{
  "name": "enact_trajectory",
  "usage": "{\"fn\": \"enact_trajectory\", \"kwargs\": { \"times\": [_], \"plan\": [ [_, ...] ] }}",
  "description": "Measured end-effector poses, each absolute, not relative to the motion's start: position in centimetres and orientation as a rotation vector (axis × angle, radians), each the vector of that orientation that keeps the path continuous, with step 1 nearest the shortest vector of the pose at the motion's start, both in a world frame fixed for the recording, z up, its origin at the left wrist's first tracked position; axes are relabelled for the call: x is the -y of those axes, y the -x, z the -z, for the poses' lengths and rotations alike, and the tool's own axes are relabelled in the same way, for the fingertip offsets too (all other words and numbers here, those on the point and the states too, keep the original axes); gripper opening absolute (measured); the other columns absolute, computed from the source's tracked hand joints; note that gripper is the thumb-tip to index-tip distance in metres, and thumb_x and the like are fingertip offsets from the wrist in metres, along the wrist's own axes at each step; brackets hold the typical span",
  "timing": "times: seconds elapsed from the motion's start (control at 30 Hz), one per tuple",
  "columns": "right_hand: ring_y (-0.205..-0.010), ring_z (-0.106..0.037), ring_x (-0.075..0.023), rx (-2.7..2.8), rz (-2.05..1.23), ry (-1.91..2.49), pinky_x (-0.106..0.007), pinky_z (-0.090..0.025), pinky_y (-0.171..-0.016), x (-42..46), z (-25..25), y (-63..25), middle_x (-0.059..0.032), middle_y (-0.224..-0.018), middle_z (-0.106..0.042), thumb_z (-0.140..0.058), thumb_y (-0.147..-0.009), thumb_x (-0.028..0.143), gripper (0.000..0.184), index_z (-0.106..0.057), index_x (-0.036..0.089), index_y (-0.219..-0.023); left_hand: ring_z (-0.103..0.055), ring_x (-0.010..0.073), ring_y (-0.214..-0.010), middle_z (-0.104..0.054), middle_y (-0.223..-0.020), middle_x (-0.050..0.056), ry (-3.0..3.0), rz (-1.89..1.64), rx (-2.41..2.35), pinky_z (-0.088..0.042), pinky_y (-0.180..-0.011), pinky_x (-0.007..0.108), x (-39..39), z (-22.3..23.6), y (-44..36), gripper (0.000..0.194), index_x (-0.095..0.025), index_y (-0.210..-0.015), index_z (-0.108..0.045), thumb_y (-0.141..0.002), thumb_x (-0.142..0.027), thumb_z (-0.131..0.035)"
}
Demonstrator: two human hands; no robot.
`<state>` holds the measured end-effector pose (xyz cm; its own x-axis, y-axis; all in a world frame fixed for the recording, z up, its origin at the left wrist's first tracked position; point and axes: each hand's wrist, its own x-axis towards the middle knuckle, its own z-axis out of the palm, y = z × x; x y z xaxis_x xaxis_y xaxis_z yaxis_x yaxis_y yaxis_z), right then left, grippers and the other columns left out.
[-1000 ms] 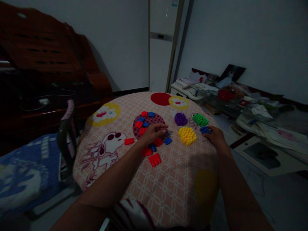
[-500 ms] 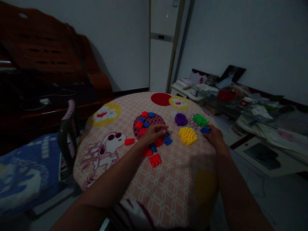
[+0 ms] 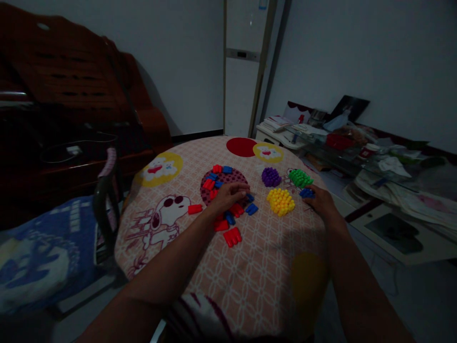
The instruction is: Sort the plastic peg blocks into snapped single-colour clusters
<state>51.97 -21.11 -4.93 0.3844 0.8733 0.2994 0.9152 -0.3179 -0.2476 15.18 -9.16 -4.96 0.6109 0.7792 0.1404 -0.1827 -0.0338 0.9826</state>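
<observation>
My right hand [image 3: 322, 202] is at the right edge of the round table, its fingers closed on a small blue plastic piece [image 3: 307, 193]; whether more than one piece is there I cannot tell. My left hand [image 3: 230, 196] is held over the scattered pieces with loosely stretched fingers and nothing visible in them. Around it lie red pieces [image 3: 233, 236] and blue pieces [image 3: 252, 209], some partly covered by the hand. Close to my right hand sit a green cluster [image 3: 300, 178] and a yellow cluster [image 3: 281, 202] of knobbly pieces. A purple cluster [image 3: 271, 176] is farther back.
A patterned cloth covers the table [image 3: 246, 286]. To the right stands a low cabinet [image 3: 360, 164] crowded with papers, bags and a cup. On the left are a chair [image 3: 107, 205] with a blue cloth and a wooden bench [image 3: 71, 90]. A tall white unit [image 3: 241, 90] is behind.
The view has shifted slightly, moving everything a little to the right. My right fingers stay at the blue piece with small movements; my left hand keeps its place over the red and blue pieces.
</observation>
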Motion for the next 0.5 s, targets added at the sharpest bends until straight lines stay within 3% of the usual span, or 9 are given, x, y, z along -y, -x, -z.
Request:
{"fn": "enact_trajectory", "kwargs": {
  "times": [0.1,0.2,0.3,0.5],
  "plan": [
    [-0.087,-0.068,-0.0267,1.454,0.241,2.261,-0.035,-0.049,-0.077,21.9,3.6,-51.1,-0.0105,-0.102,-0.076,-0.075,-0.071,0.033,0.053,-0.07,0.018,-0.122,-0.073,0.0244,-0.086,-0.078,-0.101,0.013,-1.406,-0.901,-0.595,-0.058,-0.079,0.037,8.5,5.0,-14.8,0.053,-0.012,-0.107,-0.072,-0.069,-0.047,-0.082],
    [-0.086,-0.067,-0.026,1.415,0.325,2.086,-0.036,-0.049,-0.079,22.2,1.7,-48.0,-0.0116,-0.1,-0.075,-0.065,-0.082,0.034,0.041,-0.071,0.015,-0.118,-0.073,0.0247,-0.086,-0.078,-0.097,0.011,-1.425,-0.987,-0.676,-0.059,-0.079,0.037,7.8,4.8,-14.3,0.046,-0.013,-0.104,-0.072,-0.071,-0.044,-0.078],
    [-0.087,-0.067,-0.0228,1.685,0.208,1.853,-0.033,-0.049,-0.081,21.8,0.9,-42.1,-0.0105,-0.102,-0.074,-0.056,-0.091,0.029,0.028,-0.074,0.017,-0.109,-0.073,0.0242,-0.086,-0.077,-0.094,0.009,-1.448,-1.075,-0.761,-0.059,-0.076,0.035,7.3,4.9,-13.8,0.039,-0.014,-0.1,-0.073,-0.072,-0.041,-0.075],
    [-0.094,-0.066,-0.0232,2.301,-0.009,1.847,-0.032,-0.05,-0.079,20.2,3.8,-31.0,-0.0126,-0.11,-0.069,-0.059,-0.095,0.028,0.025,-0.067,0.02,-0.117,-0.071,0.0224,-0.078,-0.077,-0.087,0.009,-1.495,-1.082,-0.825,-0.057,-0.07,0.033,6.3,5.8,-13.6,0.037,-0.013,-0.095,-0.072,-0.069,-0.039,-0.073]
  ]
}}
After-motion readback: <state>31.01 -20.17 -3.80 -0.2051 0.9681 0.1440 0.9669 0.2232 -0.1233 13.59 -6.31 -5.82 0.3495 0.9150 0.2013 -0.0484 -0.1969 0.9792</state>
